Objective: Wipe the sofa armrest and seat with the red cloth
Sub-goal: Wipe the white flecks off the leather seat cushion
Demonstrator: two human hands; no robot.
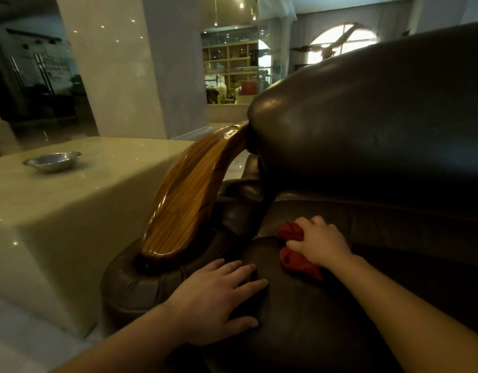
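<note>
To your left you have a pale glossy stone tabletop point(79, 195) with a shallow metal bowl point(52, 160) standing on it, well back from the near edge. Behind it a broad polished column point(116, 68) rises. Farther back you can see open shelving point(229, 60) with small items too blurred to identify, and an arched window point(342, 41) at upper right.
</note>
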